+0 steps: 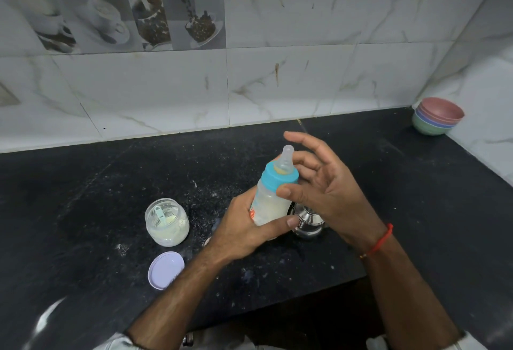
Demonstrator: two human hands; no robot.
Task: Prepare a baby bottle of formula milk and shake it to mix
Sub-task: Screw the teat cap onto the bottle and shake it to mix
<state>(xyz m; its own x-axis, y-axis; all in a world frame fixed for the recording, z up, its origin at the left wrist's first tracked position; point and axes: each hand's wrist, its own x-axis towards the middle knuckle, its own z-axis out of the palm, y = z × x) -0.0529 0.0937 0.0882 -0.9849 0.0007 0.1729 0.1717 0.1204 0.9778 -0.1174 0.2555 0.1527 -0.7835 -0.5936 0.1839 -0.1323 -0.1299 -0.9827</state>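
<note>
Already the left hand [244, 227] is wrapped round the lower body of the bottle [270, 199], thumb across the front, holding it tilted above the desk [83, 183]. The right hand [327, 183] sits just beside the bottle's blue collar [280, 176], fingers spread and loosely bent, the thumb tip at or just under the collar; whether it presses there I cannot tell, but it grips nothing.

The bottle holds pale milky liquid in its lower part, and the collar with its clear teat [286, 156] is seated on top. So filling and capping look done. I would judge the collar has just been tightened or is being checked, with the shaking not clearly under way; nothing blurs to show motion.

Behind the bottle, partly hidden by the right hand, stands a small steel pot [308, 219]. To the left on the desk, the formula jar [167, 222] stands open with a scoop [161, 215] inside, and its lilac lid [166, 270] lies near it. White powder is scattered on the dark surface between jar and bottle. What seems left: shake, then close the jar and wipe up.
</note>
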